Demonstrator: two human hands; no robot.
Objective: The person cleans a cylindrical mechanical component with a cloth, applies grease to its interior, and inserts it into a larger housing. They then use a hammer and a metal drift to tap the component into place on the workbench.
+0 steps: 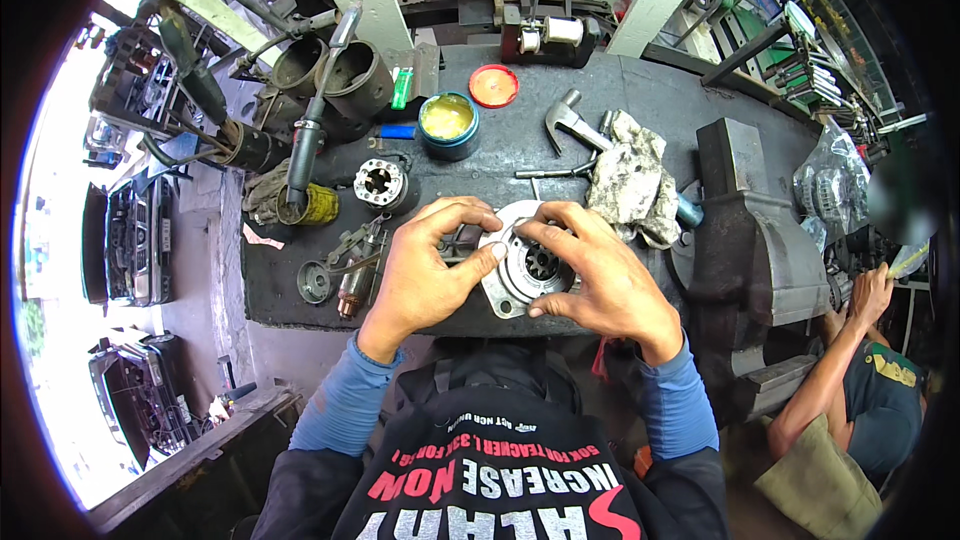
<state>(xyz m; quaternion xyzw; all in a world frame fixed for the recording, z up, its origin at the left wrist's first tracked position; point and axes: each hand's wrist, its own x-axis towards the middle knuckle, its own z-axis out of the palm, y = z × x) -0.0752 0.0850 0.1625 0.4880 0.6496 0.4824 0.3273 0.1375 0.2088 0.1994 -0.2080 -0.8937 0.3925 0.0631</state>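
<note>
Close in front of me, at the near edge of the bench, is a silver metal gear housing (500, 297) with a flat flange and a round toothed opening facing up. My left hand (425, 265) grips its left side, thumb and index finger curved against the rim. On the other side my right hand (610, 275) has its fingertips at the top of the ring and its thumb at the lower edge. Left of my left hand lie a copper-ended motor part (354, 292) and a small round metal cap (314, 281). A cylindrical motor body (381, 186) stands just beyond.
Farther back are an open tub of yellow grease (448, 122), its red lid (494, 87) and a claw hammer (572, 124). A stained rag (630, 175) lies before a large bench vise (750, 230). Metal cans (357, 80) crowd the left. A co-worker (850, 400) is at the right.
</note>
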